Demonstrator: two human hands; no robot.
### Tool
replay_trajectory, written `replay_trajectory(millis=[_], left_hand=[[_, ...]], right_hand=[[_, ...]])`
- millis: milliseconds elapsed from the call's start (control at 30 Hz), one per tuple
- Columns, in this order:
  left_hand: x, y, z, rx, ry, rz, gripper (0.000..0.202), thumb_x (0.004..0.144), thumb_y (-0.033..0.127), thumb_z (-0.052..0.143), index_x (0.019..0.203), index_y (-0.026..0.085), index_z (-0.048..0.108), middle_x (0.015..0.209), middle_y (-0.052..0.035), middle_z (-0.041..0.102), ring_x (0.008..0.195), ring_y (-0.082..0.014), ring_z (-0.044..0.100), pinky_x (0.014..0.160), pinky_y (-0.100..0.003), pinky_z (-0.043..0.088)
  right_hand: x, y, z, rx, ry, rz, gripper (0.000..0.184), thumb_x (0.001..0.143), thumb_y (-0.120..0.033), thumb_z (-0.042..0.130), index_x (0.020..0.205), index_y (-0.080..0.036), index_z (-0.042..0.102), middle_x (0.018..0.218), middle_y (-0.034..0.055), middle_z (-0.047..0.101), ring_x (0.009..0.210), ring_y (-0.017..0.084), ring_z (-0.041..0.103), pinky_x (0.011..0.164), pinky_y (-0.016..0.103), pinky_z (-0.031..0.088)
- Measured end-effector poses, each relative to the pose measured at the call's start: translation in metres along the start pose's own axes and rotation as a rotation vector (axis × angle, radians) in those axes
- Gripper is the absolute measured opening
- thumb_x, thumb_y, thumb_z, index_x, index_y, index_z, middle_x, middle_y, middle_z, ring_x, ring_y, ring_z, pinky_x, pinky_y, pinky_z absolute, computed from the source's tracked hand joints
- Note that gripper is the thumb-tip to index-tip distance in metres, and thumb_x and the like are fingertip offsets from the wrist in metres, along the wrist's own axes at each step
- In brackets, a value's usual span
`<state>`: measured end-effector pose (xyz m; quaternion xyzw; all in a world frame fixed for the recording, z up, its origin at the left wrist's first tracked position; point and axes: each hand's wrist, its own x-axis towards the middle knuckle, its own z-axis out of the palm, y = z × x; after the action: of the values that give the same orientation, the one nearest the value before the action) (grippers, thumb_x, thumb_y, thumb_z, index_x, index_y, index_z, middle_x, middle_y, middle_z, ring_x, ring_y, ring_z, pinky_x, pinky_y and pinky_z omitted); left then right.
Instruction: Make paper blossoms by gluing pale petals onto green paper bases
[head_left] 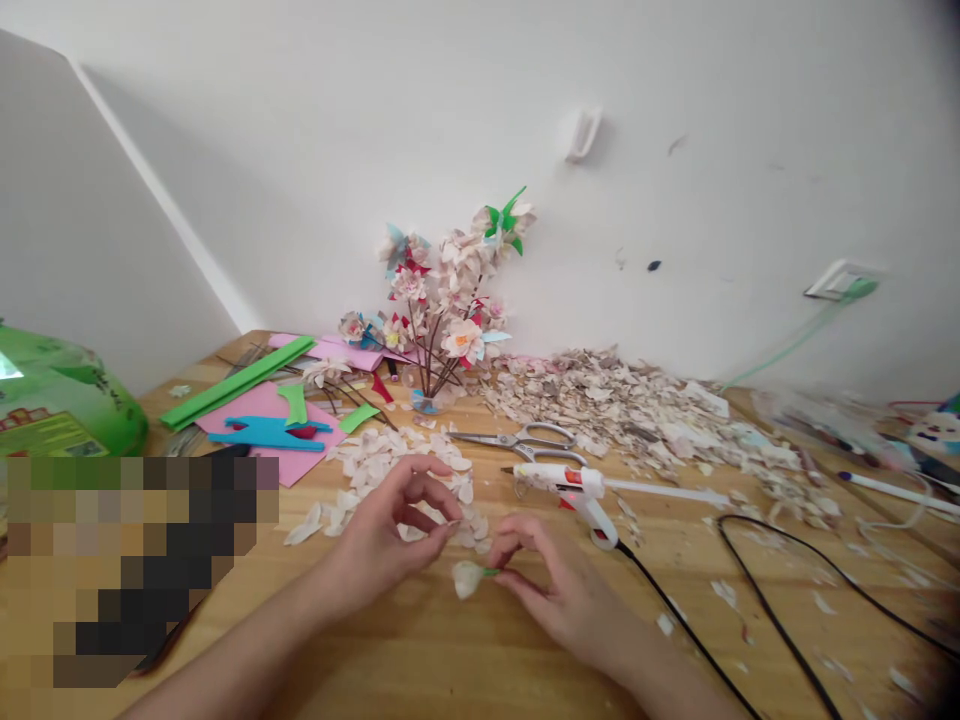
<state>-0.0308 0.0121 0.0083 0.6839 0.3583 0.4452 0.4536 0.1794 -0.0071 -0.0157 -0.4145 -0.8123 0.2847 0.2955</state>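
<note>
My right hand (551, 580) pinches the thin green stem of a small off-white flower (466, 579), whose petals point left above the tabletop. Just to its left, my left hand (405, 520) has its thumb and fingertips together. Whatever sits between them, if anything, is too small to make out. Loose pale petals (367, 470) lie spread behind and under my left hand. Beyond my right hand, a white hot glue gun (570, 480) lies on its side with a glue stick in its back end. Grey-handled scissors (525, 438) rest right behind it.
A bunch of handmade flowers (450, 290) stands in a small holder by the wall. Dry petal scraps (622, 400) heap at back right. Green strips (240, 383), blue pieces (274, 432) and pink sheets (292, 465) lie left. A black cord (739, 580) loops at right.
</note>
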Motion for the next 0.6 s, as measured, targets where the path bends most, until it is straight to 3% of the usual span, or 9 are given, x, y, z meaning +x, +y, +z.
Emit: replay_trajectory(millis=[100,200,433,600], left_hand=[[0.001,0.000,-0.002,-0.046,0.009,0.005,0.032,0.075,0.014,0.057,0.101,0.027,0.042,0.078,0.0015,0.060,0.074,-0.0130,0.060,0.067,-0.025,0.050],[-0.003,0.002,-0.004,-0.019,-0.082,0.077,0.034,0.076,0.012,0.056,0.104,0.026,0.041,0.081,0.0013,0.061,0.078,-0.0129,0.060,0.074,-0.028,0.049],[-0.010,0.016,-0.006,0.336,-0.316,0.241,0.025,0.079,0.010,0.052,0.099,0.025,0.050,0.092,0.0010,0.063,0.085,-0.0105,0.059,0.076,-0.020,0.044],[-0.009,0.023,-0.005,0.462,-0.426,0.282,0.021,0.081,0.012,0.049,0.099,0.024,0.050,0.096,0.0007,0.064,0.087,-0.0100,0.059,0.076,-0.018,0.042]], right_hand=[[-0.002,0.000,-0.001,0.002,0.021,-0.001,0.029,0.078,-0.010,0.049,0.103,-0.023,0.043,0.084,0.0018,0.067,0.082,0.018,0.062,0.080,0.035,0.044],[-0.003,-0.003,-0.002,0.062,0.037,0.030,0.030,0.077,-0.010,0.051,0.101,-0.023,0.041,0.079,-0.0004,0.068,0.081,0.017,0.063,0.082,0.035,0.043],[-0.003,-0.004,-0.003,0.216,0.009,0.146,0.035,0.074,-0.009,0.055,0.101,-0.025,0.039,0.079,-0.0020,0.069,0.083,0.018,0.065,0.085,0.036,0.043],[-0.004,-0.003,-0.003,0.247,-0.018,0.171,0.041,0.073,-0.008,0.058,0.103,-0.026,0.038,0.079,-0.0040,0.068,0.084,0.017,0.064,0.086,0.035,0.041]])
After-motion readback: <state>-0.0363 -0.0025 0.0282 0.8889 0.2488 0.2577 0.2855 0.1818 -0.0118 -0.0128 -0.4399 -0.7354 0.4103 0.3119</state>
